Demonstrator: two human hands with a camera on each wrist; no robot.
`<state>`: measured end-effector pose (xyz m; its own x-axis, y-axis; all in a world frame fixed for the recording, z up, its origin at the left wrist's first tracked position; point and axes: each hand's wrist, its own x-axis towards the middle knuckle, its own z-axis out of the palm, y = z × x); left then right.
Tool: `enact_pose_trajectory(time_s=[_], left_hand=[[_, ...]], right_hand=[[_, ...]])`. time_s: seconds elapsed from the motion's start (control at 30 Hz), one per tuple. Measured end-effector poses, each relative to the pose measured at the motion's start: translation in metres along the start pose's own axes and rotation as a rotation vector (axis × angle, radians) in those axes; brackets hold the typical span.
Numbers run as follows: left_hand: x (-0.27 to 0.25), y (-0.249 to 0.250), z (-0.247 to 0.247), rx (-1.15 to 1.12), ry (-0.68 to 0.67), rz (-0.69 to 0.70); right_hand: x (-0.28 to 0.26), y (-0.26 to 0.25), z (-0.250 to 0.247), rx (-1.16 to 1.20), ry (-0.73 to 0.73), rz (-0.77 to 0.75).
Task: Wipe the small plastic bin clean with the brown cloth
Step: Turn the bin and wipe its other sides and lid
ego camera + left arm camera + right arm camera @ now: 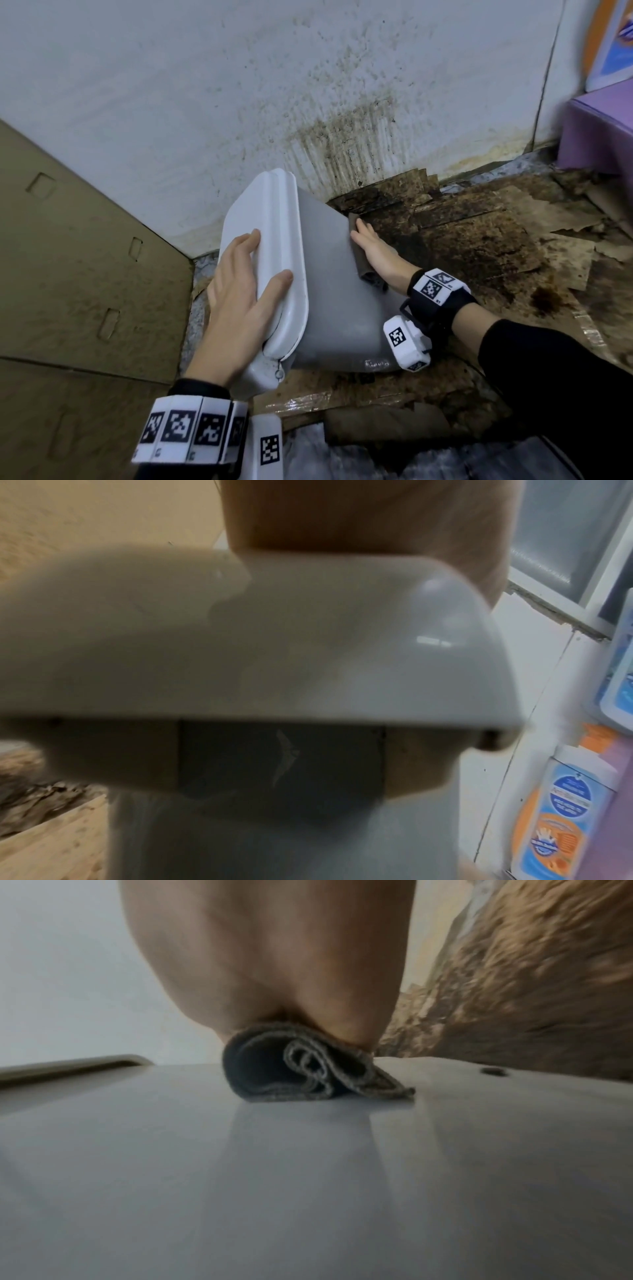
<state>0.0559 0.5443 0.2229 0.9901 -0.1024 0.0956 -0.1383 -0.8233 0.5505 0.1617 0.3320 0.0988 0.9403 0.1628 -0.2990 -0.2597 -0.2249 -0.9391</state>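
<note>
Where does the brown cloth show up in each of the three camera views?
Head: the brown cloth sits right of centre, pressed flat under the right hand against the side of the bin.
Left wrist: not in it; only the bin's lid and the left hand show.
Right wrist: centre, a folded roll under the palm on the bin's grey wall.
Shared landmark: the grey bin itself.

You see a smooth, glossy grey plastic bin (335, 274), a coarse woven brown cloth (308, 1066), and rough, stained cardboard (479, 246) covering the floor.
</note>
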Motion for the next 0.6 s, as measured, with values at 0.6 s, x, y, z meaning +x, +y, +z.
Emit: enact_pose_trajectory(time_s=[0.6], left_hand=[[0.003, 0.005, 0.004, 0.002, 0.009, 0.008]], right_hand=[[-0.038, 0.022, 0.015, -0.149, -0.031, -0.221]])
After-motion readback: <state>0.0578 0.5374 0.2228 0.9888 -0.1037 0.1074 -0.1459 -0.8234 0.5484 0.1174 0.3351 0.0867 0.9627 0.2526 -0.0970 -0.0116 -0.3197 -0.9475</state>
